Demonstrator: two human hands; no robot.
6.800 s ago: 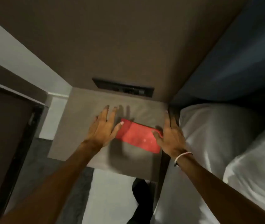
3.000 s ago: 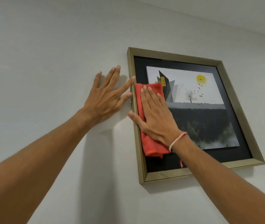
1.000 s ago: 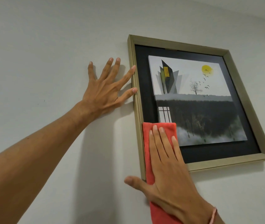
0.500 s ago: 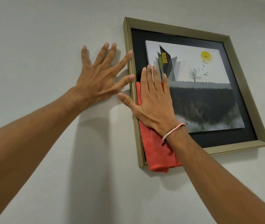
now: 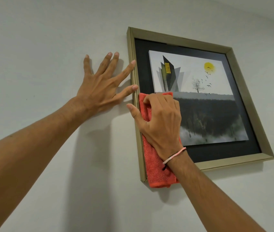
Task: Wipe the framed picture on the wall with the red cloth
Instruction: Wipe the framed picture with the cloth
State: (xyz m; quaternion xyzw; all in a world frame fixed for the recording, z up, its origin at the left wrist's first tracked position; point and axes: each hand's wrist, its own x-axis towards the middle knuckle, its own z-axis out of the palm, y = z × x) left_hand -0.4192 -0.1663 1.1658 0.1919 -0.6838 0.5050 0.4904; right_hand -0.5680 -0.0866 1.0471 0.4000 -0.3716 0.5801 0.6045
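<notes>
- The framed picture hangs on a pale wall, and from this low angle it looks skewed, its gold frame running wide at the lower right corner.
- Inside the frame, a black mat surrounds a print of a dark tower with yellow windows, a yellow sun, a bare tree with birds, and a dark band below.
- The left hand lies flat and open on the wall just left of the frame, fingers spread; its index finger and thumb tips touch the frame's left edge.
- The right hand presses the red cloth against the picture along its left side, fingers curled down over the cloth's top edge so that it bunches, thumb stretched out past the frame's left edge.
- The red cloth hangs as a long folded strip down the left part of the picture, its top near mid-height and its bottom end lapping over the frame's lower left corner onto the wall.
- A thin pink and black wristband circles the right wrist.
</notes>
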